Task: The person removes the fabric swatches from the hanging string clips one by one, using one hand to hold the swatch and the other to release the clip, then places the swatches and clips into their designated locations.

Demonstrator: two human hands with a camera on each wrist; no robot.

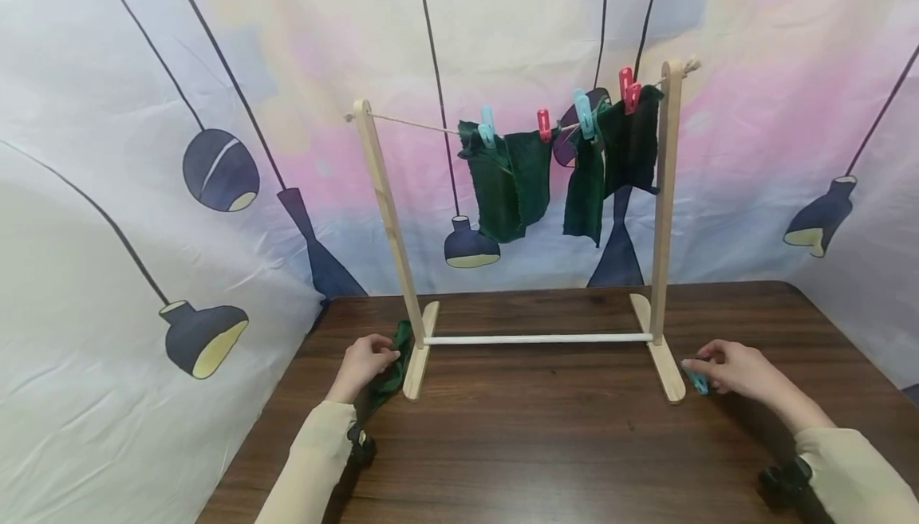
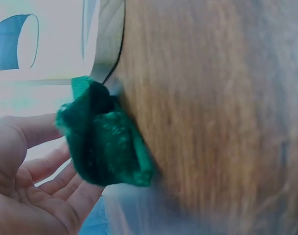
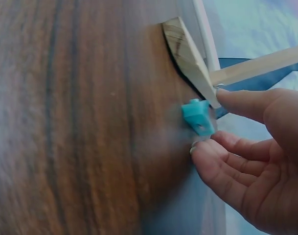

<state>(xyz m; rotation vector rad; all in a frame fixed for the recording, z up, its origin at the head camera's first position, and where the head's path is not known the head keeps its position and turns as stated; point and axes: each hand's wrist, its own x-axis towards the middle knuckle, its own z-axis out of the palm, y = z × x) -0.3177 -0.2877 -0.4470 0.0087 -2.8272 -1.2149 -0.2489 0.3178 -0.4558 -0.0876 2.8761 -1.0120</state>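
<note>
My left hand (image 1: 364, 363) is at a crumpled dark green cloth (image 1: 395, 364) beside the rack's left foot. In the left wrist view its thumb and fingers pinch the near edge of the cloth (image 2: 107, 142), which partly hides the fingertips. My right hand (image 1: 743, 371) hovers round a light blue clothespin (image 1: 698, 380) just right of the rack's right foot. The right wrist view has the thumb on one side and curved fingers on the other of the clothespin (image 3: 198, 117), with a gap at the thumb.
A wooden drying rack (image 1: 668, 205) with a white crossbar (image 1: 538, 339) stands on the brown table (image 1: 531, 436). Green cloths (image 1: 498, 189) hang from its string under red clothespins (image 1: 543, 125) and blue clothespins (image 1: 584, 115). A lamp-patterned curtain (image 1: 301, 69) surrounds the table's back and sides.
</note>
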